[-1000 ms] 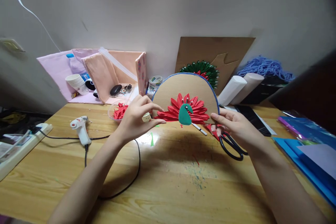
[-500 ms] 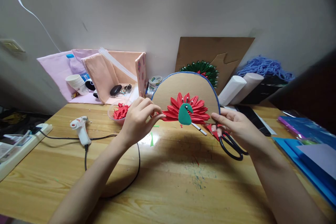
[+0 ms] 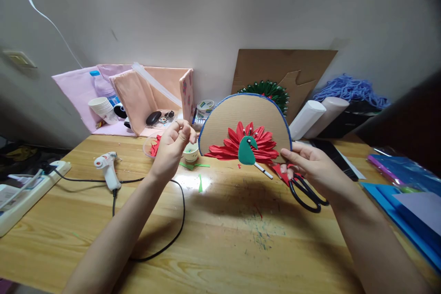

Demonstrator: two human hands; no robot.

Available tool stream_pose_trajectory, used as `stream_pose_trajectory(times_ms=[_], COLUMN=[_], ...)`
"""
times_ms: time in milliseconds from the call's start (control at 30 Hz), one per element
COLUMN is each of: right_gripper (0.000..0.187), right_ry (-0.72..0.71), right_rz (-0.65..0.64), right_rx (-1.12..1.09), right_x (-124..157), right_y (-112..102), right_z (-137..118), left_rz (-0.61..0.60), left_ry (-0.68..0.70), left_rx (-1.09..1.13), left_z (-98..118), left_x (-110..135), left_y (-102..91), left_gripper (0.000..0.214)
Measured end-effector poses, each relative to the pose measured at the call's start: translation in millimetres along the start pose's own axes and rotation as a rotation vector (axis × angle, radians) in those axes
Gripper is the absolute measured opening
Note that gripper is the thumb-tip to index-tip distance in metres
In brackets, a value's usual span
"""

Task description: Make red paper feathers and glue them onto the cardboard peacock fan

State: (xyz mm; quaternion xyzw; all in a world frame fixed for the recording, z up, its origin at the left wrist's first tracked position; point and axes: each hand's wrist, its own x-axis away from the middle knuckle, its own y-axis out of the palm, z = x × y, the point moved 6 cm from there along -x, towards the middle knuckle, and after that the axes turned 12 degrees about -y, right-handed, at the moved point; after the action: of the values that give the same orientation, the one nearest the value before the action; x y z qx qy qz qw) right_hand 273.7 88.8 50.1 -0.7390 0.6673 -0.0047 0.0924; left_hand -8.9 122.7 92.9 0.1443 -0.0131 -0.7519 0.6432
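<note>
My right hand [image 3: 310,165] grips the lower right corner of a half-round cardboard piece [image 3: 241,117] with a blue rim, held upright above the table. Red paper feathers [image 3: 265,143] fan out on it behind a green peacock body [image 3: 245,150]. My left hand [image 3: 170,147] hovers left of the cardboard, apart from it, fingers curled and pinched together; what they hold, if anything, is too small to name. A small white cup [image 3: 191,151] stands just right of that hand. Green paper scraps [image 3: 193,165] lie below it.
Black scissors [image 3: 306,190] lie under my right hand. A glue gun [image 3: 107,170] with a black cord rests at the left, by a white power strip [image 3: 24,193]. A bowl of red paper bits [image 3: 153,146], paper cups [image 3: 99,108], white rolls [image 3: 308,117] and blue sheets [image 3: 403,183] surround the wooden table [image 3: 220,239].
My left hand has let go of the cardboard's left edge and drawn back to the left, curling into a pinch. The small cup and green scraps are now uncovered. My right hand keeps its hold.
</note>
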Motion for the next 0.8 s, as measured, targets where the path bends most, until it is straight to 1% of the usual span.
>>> stream_pose_trajectory(times_ms=[100,200,267,333,467,533,567,600,633,700,733,800], right_gripper=[0.039,0.037,0.036,0.036,0.034,0.035,0.036,0.036,0.037,0.037,0.037,0.039], right_ry=[-0.002,0.006,0.021,0.022,0.044,0.076,0.086,0.090,0.092,0.098,0.103,0.108], right_rz=[0.003,0.031,0.060,0.076,0.056,0.026,-0.001,-0.032,-0.062,-0.101,-0.107,-0.109], right_rx=[0.013,0.020,0.001,-0.025,-0.040,-0.016,-0.008,-0.009,-0.020,-0.052,-0.062,-0.060], right_x=[0,0,1,1,1,1,1,0,0,-1,-1,-2], right_y=[-2,-5,-9,-13,-17,-16,-14,-11,-7,-1,1,4], right_z=[1,0,1,1,6,9,9,10,9,9,10,11], left_rz=[0.025,0.146,0.241,0.311,0.428,0.529,0.598,0.652,0.696,0.715,0.700,0.611], left_ry=[0.027,0.064,0.073,0.079,0.157,0.242,0.293,0.310,0.298,0.264,0.281,0.329], left_rx=[0.012,-0.070,-0.203,-0.346,-0.620,-0.786,-0.873,-0.946,-0.999,-1.086,-1.124,-1.145], left_z=[6,11,13,14,18,20,22,21,20,16,15,16], left_x=[-2,-4,-5,-4,-5,-5,-5,-7,-9,-14,-16,-17], left_y=[-6.4,-21.0,-31.0,-39.1,-56.9,-69.8,-77.2,-84.8,-92.6,-101.7,-100.8,-88.9], left_gripper=[0.027,0.026,0.024,0.023,0.017,0.013,0.013,0.015,0.017,0.021,0.024,0.027])
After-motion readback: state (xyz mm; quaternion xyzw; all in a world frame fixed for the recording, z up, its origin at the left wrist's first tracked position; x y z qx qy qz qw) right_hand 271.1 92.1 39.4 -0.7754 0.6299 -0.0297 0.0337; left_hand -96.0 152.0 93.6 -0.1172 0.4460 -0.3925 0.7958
